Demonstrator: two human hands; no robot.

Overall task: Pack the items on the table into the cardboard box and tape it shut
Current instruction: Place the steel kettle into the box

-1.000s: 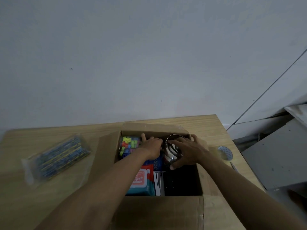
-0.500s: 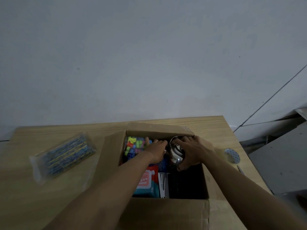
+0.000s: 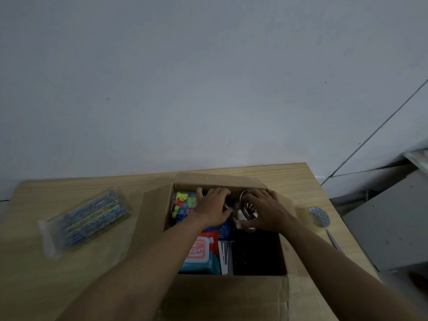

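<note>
Neither moved: right hand [image 3: 266,210] fingers curl round half-hidden metal item [image 3: 248,208]; left hand [image 3: 214,208] grip unclear.

1. Open cardboard box [image 3: 227,295] stands toward the table's right side.
2. Shiny metal cup [image 3: 249,210], bead jar [image 3: 183,205] and wipes pack [image 3: 199,251] lie inside.
3. A blue-yellow packet [image 3: 90,218] lies near the left edge.
4. A tape roll [image 3: 319,216] rests by the right edge.

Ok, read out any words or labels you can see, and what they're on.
"ipes", first letter unclear: red label on the teal wipes pack.
"Sof", cut off: blue pack beside it.
Packet on the table: blurred, unreadable.
Smaller print on the wipes label: too small to read.
</note>
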